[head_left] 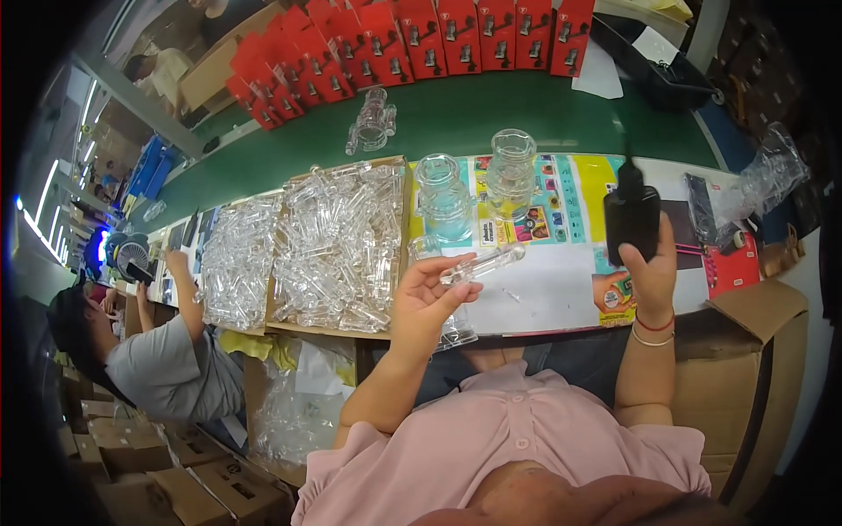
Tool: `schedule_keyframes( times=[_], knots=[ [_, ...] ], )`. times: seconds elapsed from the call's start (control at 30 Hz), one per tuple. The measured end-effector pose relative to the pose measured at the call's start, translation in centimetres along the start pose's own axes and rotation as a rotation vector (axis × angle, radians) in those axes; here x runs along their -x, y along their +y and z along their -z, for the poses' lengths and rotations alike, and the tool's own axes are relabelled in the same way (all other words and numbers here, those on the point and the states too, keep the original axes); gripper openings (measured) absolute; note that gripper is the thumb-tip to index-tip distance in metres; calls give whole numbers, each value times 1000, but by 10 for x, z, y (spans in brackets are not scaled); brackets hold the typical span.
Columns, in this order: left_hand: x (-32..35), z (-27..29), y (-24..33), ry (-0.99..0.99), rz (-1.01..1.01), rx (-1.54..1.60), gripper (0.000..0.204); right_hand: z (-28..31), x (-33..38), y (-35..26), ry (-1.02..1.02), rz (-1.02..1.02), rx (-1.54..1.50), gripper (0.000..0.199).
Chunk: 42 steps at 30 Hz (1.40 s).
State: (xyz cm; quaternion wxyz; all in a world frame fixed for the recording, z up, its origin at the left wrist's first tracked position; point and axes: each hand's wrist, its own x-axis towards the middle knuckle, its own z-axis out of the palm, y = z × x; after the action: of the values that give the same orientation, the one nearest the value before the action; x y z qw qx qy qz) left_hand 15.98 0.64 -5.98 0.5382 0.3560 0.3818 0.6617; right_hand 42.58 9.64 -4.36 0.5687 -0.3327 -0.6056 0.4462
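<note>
A: Status of the hands?

B: Left hand [425, 298] is closed on a clear tube [482, 262], pinched at its near end between thumb and fingertips; the tube lies nearly level above the printed sheet [561, 280] at the front of the bench. Right hand [651, 267] is wrapped around a black tool [630, 219], held upright, tip up, well to the right of the tube.

A: What surrounds them?

B: Two clear jars [478, 188] stand just behind the tube. A cardboard tray [399, 163] heaped with clear parts [338, 245] sits to the left. Red boxes [421, 39] line the far edge of the green belt [456, 118].

A: How should the step in hand be done well — in your judgement?

B: Keep the pinch near the tube's end so the open end stays free. Hold the tube level and steady; bring the tool to it, not the reverse. Work above the sheet — a dropped tube is then easy to find.
</note>
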Motion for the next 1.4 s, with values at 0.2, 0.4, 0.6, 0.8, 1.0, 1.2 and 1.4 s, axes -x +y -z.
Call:
schedule_keyframes(
  times=[0.2,0.4,0.6,0.8,1.0,1.2,1.4],
  knots=[
    [5,-12,-5,-67,-4,-29,29,8,2,-9,-10,100,-86,60],
    [11,-30,-2,-123,-61,-6,31,9,-18,-11,-68,267,-1120,36],
    [15,-32,-11,-156,-151,-17,29,-48,-11,-26,523,-38,-804,40],
    [19,-33,-13,-157,-229,-57,33,-63,18,-39,178,100,-211,52],
    [21,-33,-13,-163,-250,-54,34,-58,27,-44,27,295,28,46],
    [24,-32,-12,-169,-248,-52,34,-50,35,-40,-51,366,110,39],
    [26,-32,-12,-201,-313,-65,37,-54,39,-41,-42,362,146,37]
  ],
)
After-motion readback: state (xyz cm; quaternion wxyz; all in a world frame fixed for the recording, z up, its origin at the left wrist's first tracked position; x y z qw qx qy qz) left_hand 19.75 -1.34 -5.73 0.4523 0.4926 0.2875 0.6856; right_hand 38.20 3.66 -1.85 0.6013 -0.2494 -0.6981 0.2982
